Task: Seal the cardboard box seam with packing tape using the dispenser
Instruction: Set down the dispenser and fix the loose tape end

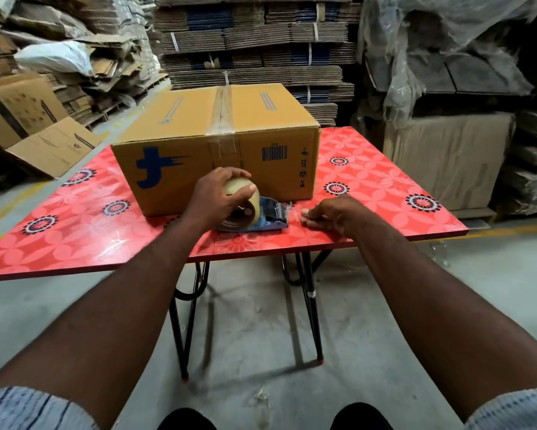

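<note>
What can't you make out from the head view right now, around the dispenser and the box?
- Tape dispenser: its handle and part of the roll are hidden under the left hand.
- Loose tape end by the right hand: clear film, too faint to trace.
- Cardboard box: far side and bottom seam are out of sight.
- Barcode: too small to read.

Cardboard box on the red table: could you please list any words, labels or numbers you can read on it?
No text is readable.
Cardboard box front: blue logo, no letters.
Barcode: digits too small.
Handling symbols: pictograms only.
Top print lines: blurred.
</note>
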A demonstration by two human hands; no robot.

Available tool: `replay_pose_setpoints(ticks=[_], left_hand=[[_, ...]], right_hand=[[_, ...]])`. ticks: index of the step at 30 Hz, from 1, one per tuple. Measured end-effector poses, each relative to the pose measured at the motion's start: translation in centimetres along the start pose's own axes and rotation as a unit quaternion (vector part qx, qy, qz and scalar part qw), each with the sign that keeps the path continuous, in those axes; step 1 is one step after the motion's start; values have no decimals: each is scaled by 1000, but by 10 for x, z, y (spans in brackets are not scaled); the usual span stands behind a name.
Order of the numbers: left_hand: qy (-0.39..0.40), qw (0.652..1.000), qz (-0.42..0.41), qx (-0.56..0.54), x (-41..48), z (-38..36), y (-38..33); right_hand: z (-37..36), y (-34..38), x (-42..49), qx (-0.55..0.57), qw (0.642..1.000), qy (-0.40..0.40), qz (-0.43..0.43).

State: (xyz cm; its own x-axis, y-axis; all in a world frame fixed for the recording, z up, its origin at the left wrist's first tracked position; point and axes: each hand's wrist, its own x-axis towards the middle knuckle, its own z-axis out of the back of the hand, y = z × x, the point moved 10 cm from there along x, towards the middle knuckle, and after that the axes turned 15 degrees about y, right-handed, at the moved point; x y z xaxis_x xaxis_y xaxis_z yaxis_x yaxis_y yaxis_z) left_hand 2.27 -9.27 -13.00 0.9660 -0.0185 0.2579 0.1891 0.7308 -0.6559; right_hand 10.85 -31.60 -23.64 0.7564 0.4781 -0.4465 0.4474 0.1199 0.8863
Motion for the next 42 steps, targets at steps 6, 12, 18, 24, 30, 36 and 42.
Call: replay_pose_setpoints(ticks=[6, 12, 18, 24, 30, 36, 42], left_hand=[[-23, 999, 20, -45, -6, 3, 7], [18, 987, 61, 148, 11, -8, -25], [16, 955, 93, 280, 12, -26, -39], [-10, 962, 75, 263, 7, -19, -38], [-34, 979, 90, 179, 1, -2, -19], [-18, 987, 77, 138, 3, 0, -11], [37, 994, 96, 35, 9, 4, 1]], right_hand=[[0, 0, -5, 21, 1000, 4, -3], [-6, -2, -14, 189, 978, 82, 22], [-12, 3, -15, 116, 990, 75, 35], [-15, 9, -13, 19, 997, 56, 48], [-21, 3, -5, -5, 998, 43, 54], [-22, 5, -10, -10, 998, 35, 42], [-20, 4, -10, -48, 999, 8, 22]])
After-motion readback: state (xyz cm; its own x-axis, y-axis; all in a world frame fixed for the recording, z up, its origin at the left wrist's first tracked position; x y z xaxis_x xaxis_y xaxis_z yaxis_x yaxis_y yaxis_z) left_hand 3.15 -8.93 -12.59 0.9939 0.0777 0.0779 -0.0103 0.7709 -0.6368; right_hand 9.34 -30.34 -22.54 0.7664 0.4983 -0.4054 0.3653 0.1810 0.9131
